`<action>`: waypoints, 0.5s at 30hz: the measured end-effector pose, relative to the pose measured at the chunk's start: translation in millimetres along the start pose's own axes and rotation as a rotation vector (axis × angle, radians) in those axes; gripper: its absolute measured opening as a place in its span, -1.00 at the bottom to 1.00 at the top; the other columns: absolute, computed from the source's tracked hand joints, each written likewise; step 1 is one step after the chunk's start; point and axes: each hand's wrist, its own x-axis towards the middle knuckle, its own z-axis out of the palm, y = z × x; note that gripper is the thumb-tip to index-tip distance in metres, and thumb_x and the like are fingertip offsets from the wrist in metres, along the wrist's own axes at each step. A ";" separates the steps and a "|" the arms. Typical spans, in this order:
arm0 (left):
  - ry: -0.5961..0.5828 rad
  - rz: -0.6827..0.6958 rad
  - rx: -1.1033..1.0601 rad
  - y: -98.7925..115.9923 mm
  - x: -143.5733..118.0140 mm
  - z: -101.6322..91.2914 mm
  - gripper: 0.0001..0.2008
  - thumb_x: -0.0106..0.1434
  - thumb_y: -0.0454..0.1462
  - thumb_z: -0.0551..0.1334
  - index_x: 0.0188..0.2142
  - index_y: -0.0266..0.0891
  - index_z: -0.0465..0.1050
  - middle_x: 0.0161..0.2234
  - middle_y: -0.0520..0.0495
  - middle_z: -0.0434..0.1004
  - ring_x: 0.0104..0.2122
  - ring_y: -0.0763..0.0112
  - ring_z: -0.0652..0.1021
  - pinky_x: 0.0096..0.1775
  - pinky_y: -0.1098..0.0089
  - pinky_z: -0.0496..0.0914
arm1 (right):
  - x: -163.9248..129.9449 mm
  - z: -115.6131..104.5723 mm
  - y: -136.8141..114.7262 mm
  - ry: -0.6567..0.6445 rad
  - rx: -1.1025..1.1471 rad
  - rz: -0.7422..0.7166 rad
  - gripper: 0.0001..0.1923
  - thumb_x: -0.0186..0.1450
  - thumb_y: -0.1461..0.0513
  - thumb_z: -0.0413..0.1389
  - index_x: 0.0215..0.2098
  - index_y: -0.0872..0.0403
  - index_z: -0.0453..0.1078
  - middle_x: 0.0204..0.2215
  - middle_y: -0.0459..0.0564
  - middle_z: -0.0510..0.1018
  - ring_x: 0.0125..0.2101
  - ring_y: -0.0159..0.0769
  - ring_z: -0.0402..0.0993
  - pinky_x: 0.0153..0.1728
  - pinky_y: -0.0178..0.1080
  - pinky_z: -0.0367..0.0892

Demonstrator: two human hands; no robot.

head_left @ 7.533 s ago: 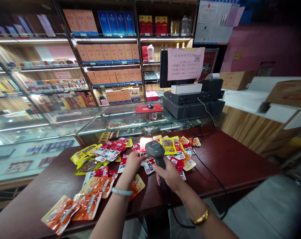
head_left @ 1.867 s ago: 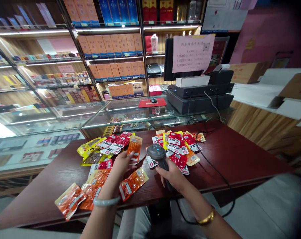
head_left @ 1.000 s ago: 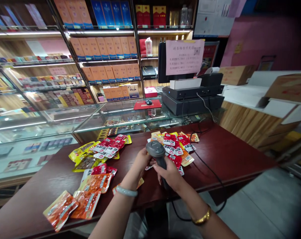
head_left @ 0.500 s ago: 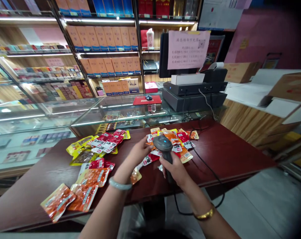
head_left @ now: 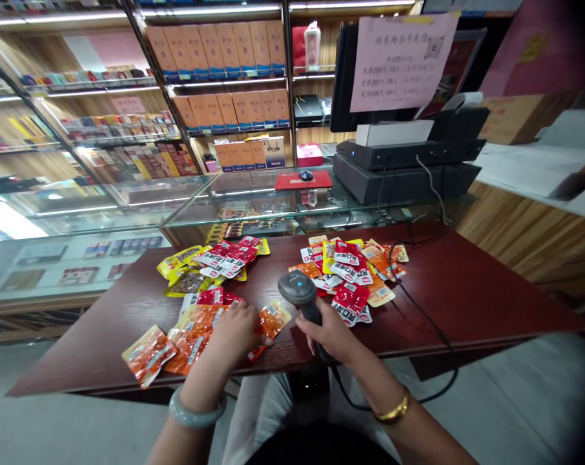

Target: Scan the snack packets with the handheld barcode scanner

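Observation:
My right hand (head_left: 328,326) is wrapped around the handle of a dark grey barcode scanner (head_left: 299,290), whose head shows a small blue light. My left hand (head_left: 239,332) is low over the table's near side, its fingers curled down, with a red foil snack packet (head_left: 257,352) partly showing below its thumb. Just right of it lies an orange snack packet (head_left: 276,318). Orange packets (head_left: 150,354) spread to its left, and a heap of yellow and red packets (head_left: 229,258) lies beyond. Past the scanner is another mixed heap of packets (head_left: 350,265).
The dark red table (head_left: 447,284) meets a glass display counter (head_left: 244,194), which carries a red mat with a mouse (head_left: 306,175). A cash register setup with a monitor (head_left: 345,77) stands at the back right. The scanner's black cable (head_left: 431,326) loops across the table's right side.
My left hand has moved from the right heap back toward the left and nearer to me. Red-and-white packets now lie on top of the right heap. The scanner stays in my right hand.

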 end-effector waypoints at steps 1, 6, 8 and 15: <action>-0.002 -0.010 -0.009 2.5 0.8 -0.9 -0.51 0.13 -0.04 0.45 -0.04 -0.27 0.53 0.02 -0.41 0.60 0.13 -0.18 0.54 0.09 0.10 0.39 | -0.4 -0.1 0.8 -0.001 -0.003 0.001 -0.62 0.25 0.04 0.24 -0.10 0.00 0.25 -0.69 -0.34 0.36 -0.77 -0.40 0.31 -0.72 -0.38 0.22; 0.074 -0.070 0.000 7.6 2.8 -8.8 -0.45 0.15 -0.03 0.45 0.02 -0.33 0.48 0.05 -0.46 0.57 0.13 -0.18 0.54 0.06 0.14 0.39 | -3.6 -5.6 -0.4 0.037 -0.023 -0.005 -0.63 0.25 0.04 0.24 -0.11 0.01 0.26 -0.65 -0.31 0.39 -0.75 -0.41 0.33 -0.70 -0.37 0.24; 0.061 -0.069 0.017 9.0 4.0 -11.3 -0.52 0.19 -0.04 0.42 -0.04 -0.34 0.51 0.04 -0.47 0.57 0.13 -0.18 0.55 0.07 0.14 0.39 | -4.6 -7.3 -1.8 0.049 -0.018 -0.003 -0.62 0.24 0.02 0.25 -0.13 0.00 0.25 -0.65 -0.32 0.37 -0.76 -0.42 0.32 -0.70 -0.37 0.23; 0.096 -0.107 -0.187 15.9 19.9 -7.5 -0.60 0.25 -0.04 0.38 -0.06 -0.23 0.42 -0.11 -0.38 0.68 -0.06 -0.12 0.67 -0.16 0.20 0.41 | -5.7 -4.3 -4.0 0.031 -0.008 0.005 -0.58 0.23 -0.02 0.26 -0.12 -0.01 0.26 -0.65 -0.33 0.36 -0.77 -0.44 0.29 -0.72 -0.37 0.24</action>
